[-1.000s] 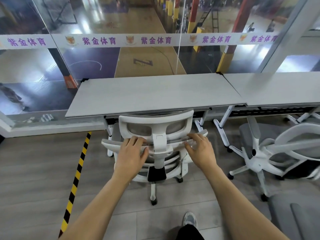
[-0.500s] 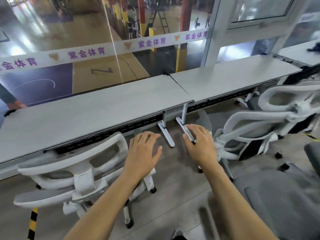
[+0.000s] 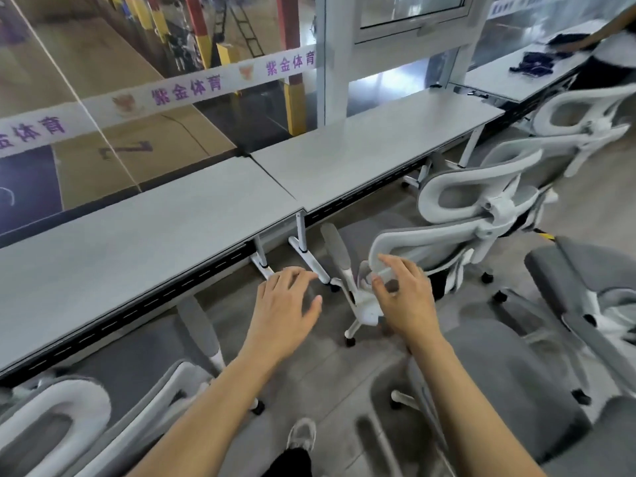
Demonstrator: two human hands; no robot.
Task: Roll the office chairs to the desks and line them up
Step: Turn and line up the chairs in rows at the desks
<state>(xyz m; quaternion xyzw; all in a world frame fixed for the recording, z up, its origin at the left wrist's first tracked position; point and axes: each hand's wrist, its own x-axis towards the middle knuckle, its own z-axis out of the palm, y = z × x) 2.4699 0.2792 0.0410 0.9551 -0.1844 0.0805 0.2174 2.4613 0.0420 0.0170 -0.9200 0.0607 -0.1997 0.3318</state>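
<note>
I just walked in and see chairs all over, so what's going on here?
A person stands at a row of grey desks by a glass wall, both hands out and holding nothing. The right hand is close to the back of a white-framed chair standing off from the desks; the left hand hovers beside it. One chair at lower left sits at a desk; other chairs on the right are not yet lined up.

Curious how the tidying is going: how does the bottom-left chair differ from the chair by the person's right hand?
The bottom-left chair is tucked under the left desk, back toward the camera. The other chair, near the right hand, stands out from the right desk, turned at an angle. Both have white frames and grey mesh.
</note>
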